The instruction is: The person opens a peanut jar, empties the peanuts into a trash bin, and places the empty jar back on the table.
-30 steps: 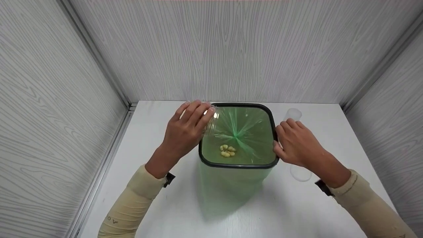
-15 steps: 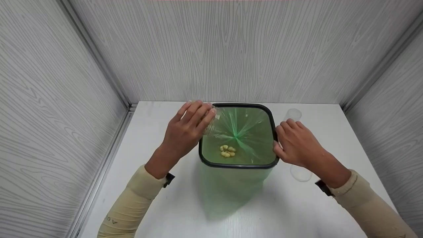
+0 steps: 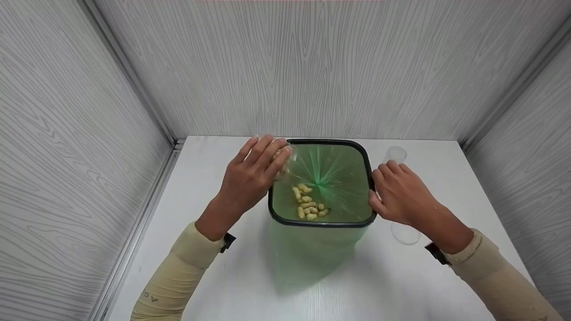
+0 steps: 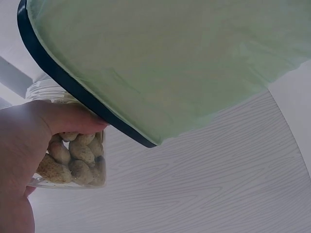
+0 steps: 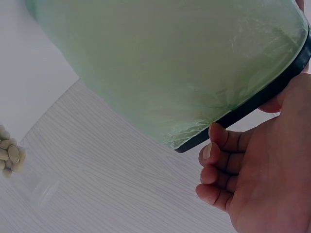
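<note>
Head view: on a white table (image 3: 241, 285) stands a green bin (image 3: 314, 252) with a black rim (image 3: 321, 224). The right hand (image 3: 403, 195) grips the rim's right side, fingers curled; the left hand (image 3: 247, 180) – fingers bent round it – holds a clear jar (image 4: 51, 91) of peanuts (image 4: 80, 153) at the left rim. More peanuts (image 3: 308, 204) lie inside the bin – piled near its front.

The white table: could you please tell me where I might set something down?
The white table looks bare left of the left hand, toward the left wall, and between the two sleeves, on the near side of the green plastic bag. It is crowded right of the bag, where the right hand and two clear round pieces sit close.
</note>
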The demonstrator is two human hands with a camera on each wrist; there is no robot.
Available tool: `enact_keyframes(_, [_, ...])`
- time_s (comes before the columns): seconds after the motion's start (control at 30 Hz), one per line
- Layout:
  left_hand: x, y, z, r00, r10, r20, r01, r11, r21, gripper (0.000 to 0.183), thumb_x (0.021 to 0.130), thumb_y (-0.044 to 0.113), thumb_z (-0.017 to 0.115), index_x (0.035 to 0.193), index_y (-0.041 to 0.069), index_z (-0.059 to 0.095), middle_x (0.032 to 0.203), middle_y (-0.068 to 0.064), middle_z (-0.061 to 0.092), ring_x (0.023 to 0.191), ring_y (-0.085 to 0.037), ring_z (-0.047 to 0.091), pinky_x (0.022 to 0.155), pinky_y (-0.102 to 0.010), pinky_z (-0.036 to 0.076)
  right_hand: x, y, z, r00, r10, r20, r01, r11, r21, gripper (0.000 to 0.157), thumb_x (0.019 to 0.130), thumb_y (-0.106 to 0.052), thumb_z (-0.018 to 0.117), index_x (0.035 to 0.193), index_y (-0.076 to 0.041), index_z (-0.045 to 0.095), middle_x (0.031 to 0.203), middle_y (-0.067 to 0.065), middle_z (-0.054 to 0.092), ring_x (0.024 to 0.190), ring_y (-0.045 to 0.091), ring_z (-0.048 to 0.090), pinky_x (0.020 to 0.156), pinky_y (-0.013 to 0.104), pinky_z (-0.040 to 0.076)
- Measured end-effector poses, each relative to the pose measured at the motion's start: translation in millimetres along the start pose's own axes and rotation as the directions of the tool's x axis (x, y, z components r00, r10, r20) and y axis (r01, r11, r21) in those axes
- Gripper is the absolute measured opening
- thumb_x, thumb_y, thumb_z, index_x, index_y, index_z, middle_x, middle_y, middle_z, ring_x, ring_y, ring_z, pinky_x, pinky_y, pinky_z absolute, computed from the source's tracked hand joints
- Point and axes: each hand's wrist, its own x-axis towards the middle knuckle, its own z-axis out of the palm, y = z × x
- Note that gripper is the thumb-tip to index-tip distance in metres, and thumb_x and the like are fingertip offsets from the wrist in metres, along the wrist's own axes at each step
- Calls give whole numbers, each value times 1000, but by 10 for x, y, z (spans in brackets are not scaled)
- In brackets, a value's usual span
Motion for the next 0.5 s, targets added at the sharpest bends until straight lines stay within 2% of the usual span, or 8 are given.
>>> enact_keyframes(0.27, [10, -15, 13, 1000, 30, 5, -30, 999, 22, 44, 97, 7, 70, 140, 13, 61, 140, -6, 66, 132, -26, 60, 115, -41, 46, 10, 19, 13, 1000, 4, 4, -4, 1000, -1, 27, 92, -27, 45, 82, -2, 50, 78, 10, 47, 77, 26, 39, 69, 37, 33])
enact_keyframes(0.5, [-1, -14, 31, 999, 36, -7, -36, 999, 11, 45, 97, 5, 69, 140, 15, 61, 142, -6, 65, 133, -26, 60, 115, -42, 46, -5, 29, 23, 1000, -14, -27, 14, 1000, -16, 28, 92, -27, 45, 80, -3, 47, 76, 9, 44, 74, 24, 34, 67, 35, 29])
